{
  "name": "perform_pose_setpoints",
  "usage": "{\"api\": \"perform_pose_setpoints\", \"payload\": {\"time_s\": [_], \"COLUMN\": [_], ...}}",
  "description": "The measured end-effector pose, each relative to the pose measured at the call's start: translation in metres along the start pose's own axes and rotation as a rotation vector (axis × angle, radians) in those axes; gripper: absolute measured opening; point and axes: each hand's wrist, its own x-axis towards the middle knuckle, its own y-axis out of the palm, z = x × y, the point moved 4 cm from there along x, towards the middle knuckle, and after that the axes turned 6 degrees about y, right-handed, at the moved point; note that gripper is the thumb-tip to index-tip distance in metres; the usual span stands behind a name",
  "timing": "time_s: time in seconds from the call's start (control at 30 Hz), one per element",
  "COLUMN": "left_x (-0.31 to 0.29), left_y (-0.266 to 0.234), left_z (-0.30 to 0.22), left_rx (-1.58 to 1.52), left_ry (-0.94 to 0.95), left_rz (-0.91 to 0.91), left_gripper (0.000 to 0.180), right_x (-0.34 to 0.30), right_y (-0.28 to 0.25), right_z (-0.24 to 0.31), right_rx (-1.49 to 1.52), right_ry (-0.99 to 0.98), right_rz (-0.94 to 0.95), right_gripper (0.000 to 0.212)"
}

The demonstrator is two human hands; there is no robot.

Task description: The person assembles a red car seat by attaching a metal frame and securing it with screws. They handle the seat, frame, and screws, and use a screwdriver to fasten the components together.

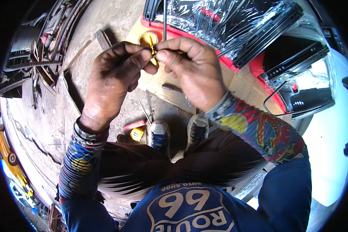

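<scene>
Above the floor, my left hand point(120, 67) and my right hand point(189, 63) meet fingertip to fingertip, both closed in a pinch. Something small and thin is between them, mostly covered by the fingers and too small to name. A narrow yellow strip point(154, 60) shows at the fingertips; whether it is held or lies behind them I cannot tell. Just beyond the fingers is a yellow ring-shaped thing point(144, 35) on a sheet of cardboard point(162, 83). A short dark cylindrical tool point(171, 87) lies on the cardboard below my right hand.
Black metal rails point(272, 36) and plastic-wrapped panels with red edging point(228, 23) fill the far right. Scrap metal point(40, 63) is heaped at the left. By my shoes point(159, 133) lie a yellow tape measure point(137, 133), a red block-like thing point(134, 125) and a thin pointed tool point(144, 111).
</scene>
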Motion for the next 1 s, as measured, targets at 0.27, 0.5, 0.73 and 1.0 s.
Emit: {"api": "perform_pose_setpoints", "payload": {"time_s": [0.27,0.5,0.73,1.0], "left_x": [0.003,-0.005,-0.004,0.003], "left_y": [0.003,0.01,0.013,0.001], "left_z": [0.009,-0.003,-0.014,-0.002], "left_rx": [0.095,0.453,0.394,-0.064], "left_ry": [0.26,0.417,0.338,0.088], "left_rz": [0.041,0.094,0.034,0.127], "left_gripper": [0.007,0.014,0.026,0.008], "right_x": [-0.009,-0.009,-0.01,-0.004], "right_y": [0.005,0.003,-0.011,-0.003], "right_z": [-0.018,-0.02,-0.005,0.009], "right_rx": [0.138,0.035,0.07,-0.26], "right_ry": [0.2,0.29,0.62,0.001], "right_rz": [-0.103,-0.061,0.134,0.2], "right_gripper": [0.023,0.041,0.062,0.013]}}
